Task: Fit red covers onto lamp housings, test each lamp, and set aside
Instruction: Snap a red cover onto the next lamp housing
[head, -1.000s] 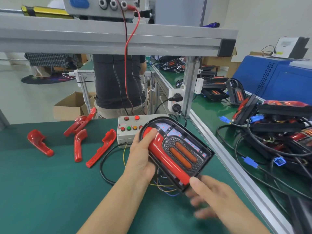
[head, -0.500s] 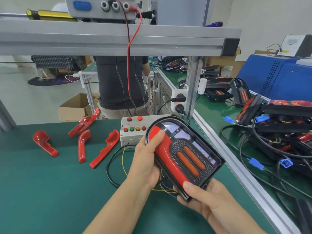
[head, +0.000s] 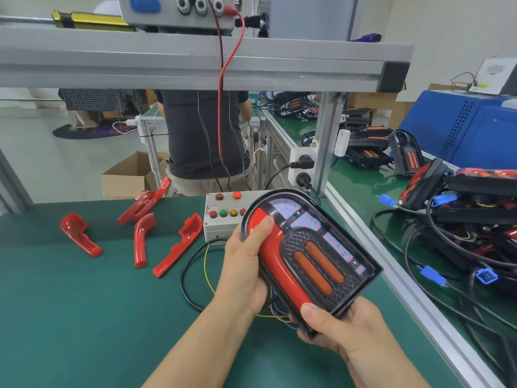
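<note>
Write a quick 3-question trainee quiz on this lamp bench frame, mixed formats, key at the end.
1. True or false: both hands grip the lamp housing, the left hand at its side and the right hand at its near end.
2. How many loose red covers lie on the green mat left of the lamp?
A. two B. four C. six
3. Fill in: the left thumb presses on the ____ cover already seated on the housing.

Key: 1 true; 2 B; 3 red.
</note>
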{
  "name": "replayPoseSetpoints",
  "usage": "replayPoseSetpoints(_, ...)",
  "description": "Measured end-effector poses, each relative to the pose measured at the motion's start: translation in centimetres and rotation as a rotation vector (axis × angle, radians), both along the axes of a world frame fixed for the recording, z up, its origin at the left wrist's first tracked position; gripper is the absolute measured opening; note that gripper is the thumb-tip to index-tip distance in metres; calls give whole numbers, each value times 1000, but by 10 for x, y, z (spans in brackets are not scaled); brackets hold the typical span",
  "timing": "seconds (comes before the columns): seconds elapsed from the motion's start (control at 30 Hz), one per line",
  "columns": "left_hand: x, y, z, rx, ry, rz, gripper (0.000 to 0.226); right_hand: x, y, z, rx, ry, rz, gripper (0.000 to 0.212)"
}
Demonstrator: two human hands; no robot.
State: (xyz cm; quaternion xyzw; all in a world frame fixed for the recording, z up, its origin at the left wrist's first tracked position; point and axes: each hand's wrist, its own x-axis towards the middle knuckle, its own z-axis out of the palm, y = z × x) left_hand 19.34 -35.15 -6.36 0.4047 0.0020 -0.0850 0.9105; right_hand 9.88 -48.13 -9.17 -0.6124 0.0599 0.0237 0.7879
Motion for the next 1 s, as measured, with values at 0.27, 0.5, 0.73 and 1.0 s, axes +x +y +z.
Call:
replayPoseSetpoints(0.27, 3, 2, 5, -20, 153, 7, 49, 6, -8, 11, 20, 64, 119, 80)
replayPoseSetpoints(0.5, -7, 1, 5, 37, 44, -66, 52, 4, -8, 5, 128, 68, 115, 60)
replayPoseSetpoints(0.73, -24, 3, -14, 250, -232, -218, 79, 7, -4, 7, 124, -3, 49, 53)
replayPoseSetpoints(1.0, -22, 2, -27, 254, -267, -148, 77, 10, 5, -2, 40, -27, -33, 30)
